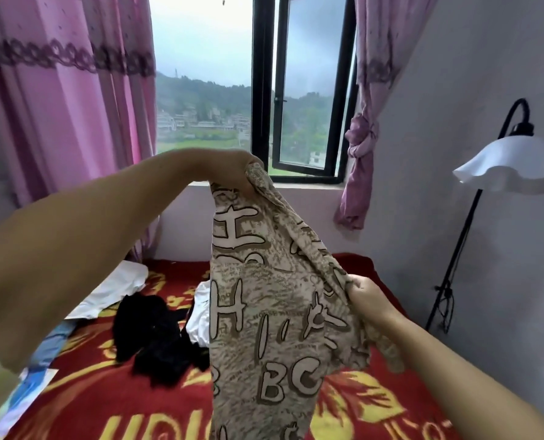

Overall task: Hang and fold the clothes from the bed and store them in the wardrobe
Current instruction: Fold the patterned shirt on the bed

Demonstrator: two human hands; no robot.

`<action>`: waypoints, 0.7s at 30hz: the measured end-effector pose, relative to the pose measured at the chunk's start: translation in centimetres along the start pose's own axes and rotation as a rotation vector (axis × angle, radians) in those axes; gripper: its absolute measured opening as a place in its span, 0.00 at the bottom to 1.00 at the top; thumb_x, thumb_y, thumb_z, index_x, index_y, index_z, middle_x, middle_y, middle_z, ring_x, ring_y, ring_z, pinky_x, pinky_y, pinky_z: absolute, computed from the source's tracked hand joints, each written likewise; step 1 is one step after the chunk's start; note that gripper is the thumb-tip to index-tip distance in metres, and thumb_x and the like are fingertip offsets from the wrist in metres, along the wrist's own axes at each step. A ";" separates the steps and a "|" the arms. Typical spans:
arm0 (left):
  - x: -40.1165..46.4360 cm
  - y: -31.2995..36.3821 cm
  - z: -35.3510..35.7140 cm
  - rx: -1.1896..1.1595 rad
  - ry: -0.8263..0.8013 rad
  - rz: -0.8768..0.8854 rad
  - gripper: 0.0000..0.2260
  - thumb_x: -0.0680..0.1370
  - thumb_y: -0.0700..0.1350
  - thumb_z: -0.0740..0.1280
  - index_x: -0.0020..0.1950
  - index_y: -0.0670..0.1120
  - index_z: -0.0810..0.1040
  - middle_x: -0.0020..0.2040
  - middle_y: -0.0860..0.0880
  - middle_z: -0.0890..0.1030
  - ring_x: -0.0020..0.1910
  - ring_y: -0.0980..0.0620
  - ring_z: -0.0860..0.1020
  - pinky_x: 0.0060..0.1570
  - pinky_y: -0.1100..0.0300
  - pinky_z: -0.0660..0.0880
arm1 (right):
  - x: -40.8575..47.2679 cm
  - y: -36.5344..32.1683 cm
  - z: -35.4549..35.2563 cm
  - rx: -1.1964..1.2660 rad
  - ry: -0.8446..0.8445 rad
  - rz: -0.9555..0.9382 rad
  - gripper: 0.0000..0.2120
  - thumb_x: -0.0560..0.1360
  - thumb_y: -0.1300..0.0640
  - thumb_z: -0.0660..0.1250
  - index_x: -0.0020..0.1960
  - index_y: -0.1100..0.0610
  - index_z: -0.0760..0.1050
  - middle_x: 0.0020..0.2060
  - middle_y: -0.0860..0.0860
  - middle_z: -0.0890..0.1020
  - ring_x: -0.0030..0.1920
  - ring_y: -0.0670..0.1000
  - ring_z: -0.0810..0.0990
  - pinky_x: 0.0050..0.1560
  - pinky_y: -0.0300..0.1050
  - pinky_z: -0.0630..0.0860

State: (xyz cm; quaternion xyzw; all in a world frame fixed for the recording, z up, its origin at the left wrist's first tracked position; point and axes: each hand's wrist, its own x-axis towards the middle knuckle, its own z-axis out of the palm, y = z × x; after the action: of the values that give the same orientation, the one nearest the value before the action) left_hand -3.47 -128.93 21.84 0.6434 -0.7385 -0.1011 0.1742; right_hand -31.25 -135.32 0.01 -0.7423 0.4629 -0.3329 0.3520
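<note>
Showing tan on the garment (273, 312), patterned with cream letters outlined in brown (H, B, C among them). Glowing red on the blanket (89, 392), with yellow floral shapes and lettering. Lying black (156, 331) and white (112, 290) in the clothes. Hanging pink in the curtains (58, 115), banded with purple lace. Shining white on the lampshade (515, 166), over a black stand.
</note>
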 end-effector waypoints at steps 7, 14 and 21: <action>-0.8 -4.1 -1.3 -0.114 -0.160 -0.207 0.14 0.71 0.37 0.72 0.55 0.43 0.77 0.46 0.44 0.83 0.37 0.48 0.81 0.40 0.54 0.81 | -0.4 -1.8 -3.8 -0.198 -0.411 -0.144 0.15 0.70 0.47 0.69 0.56 0.43 0.74 0.47 0.42 0.82 0.48 0.42 0.80 0.48 0.37 0.76; 1.8 -7.7 3.9 -0.171 -0.083 -0.314 0.14 0.72 0.36 0.72 0.56 0.43 0.77 0.49 0.41 0.81 0.39 0.47 0.80 0.43 0.53 0.80 | 5.0 3.9 -6.6 -0.583 -0.230 0.172 0.09 0.69 0.66 0.66 0.34 0.55 0.74 0.35 0.52 0.79 0.40 0.52 0.76 0.38 0.44 0.68; 8.0 -7.1 7.4 -0.147 0.770 -0.256 0.06 0.75 0.44 0.64 0.50 0.44 0.74 0.46 0.43 0.80 0.45 0.44 0.77 0.42 0.54 0.72 | 11.0 2.6 -10.7 -0.606 0.361 -0.076 0.07 0.72 0.61 0.62 0.39 0.53 0.77 0.42 0.58 0.81 0.45 0.59 0.78 0.41 0.48 0.72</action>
State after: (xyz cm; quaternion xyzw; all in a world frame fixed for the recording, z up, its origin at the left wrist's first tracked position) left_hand -0.76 -138.47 13.44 0.7067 -0.5244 0.0735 0.4693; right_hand -37.32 -148.58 5.35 -0.7589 0.5674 -0.3193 0.0156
